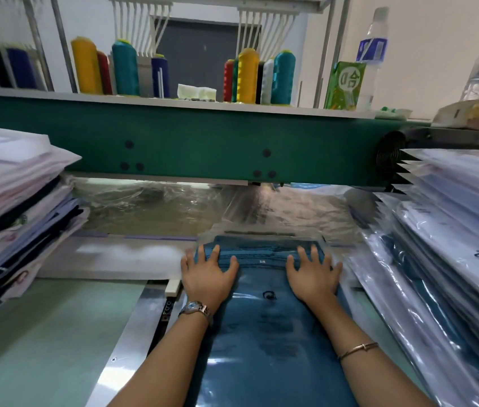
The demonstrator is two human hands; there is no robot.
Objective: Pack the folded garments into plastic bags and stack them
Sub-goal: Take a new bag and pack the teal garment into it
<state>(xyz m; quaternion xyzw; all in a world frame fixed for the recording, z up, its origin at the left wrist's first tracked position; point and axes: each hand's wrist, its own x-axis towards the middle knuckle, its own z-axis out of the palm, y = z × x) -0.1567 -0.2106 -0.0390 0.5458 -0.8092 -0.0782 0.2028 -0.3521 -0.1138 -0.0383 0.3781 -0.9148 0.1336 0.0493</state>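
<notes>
I identify a garment workshop: thread cones point(85, 66) above a green machine beam point(188, 136), with stacked bagged garments point(452, 215) alongside.

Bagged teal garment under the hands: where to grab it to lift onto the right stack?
Likely its two long side edges, mid-length: left hand from the left, right hand from the right, sliding under. The bagged teal garment lies flat and looks limp, so a two-sided hold should keep the fold. The right stack crowds that edge; the far bag mouth is loose.

A clothes pile point(12, 215) blocks the left, a bag stack point(452, 230) the right — room lies between, under the green bar point(188, 142).
</notes>
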